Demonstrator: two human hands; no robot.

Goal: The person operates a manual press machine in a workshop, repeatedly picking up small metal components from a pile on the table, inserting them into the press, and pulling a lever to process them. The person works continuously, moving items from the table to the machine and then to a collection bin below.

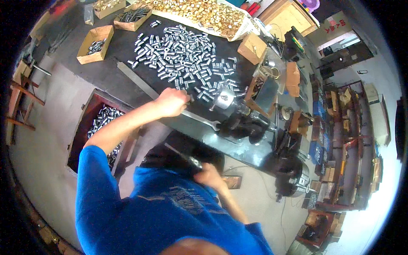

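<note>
My left hand (172,102) is closed at the near edge of a pile of short, shiny metal sleeves (176,55) on the dark bench. Its fingers are pinched together, and what they hold, if anything, is hidden. An open-end wrench (204,120) lies just right of this hand, and a long flat metal bar (138,79) reaches toward it from the left. Low in front of my body, my right hand (209,175) is wrapped round a slender metal tool (187,158). Its thin shaft points up and to the left; the exact kind is unclear.
A round metal chuck (224,99) stands at the right of the pile. Behind lies a white tray (243,29) of brass-coloured parts, with a cardboard box (106,33) at left. Below the bench, a crate (76,144) holds metal pieces. Shelves (352,146) line the right.
</note>
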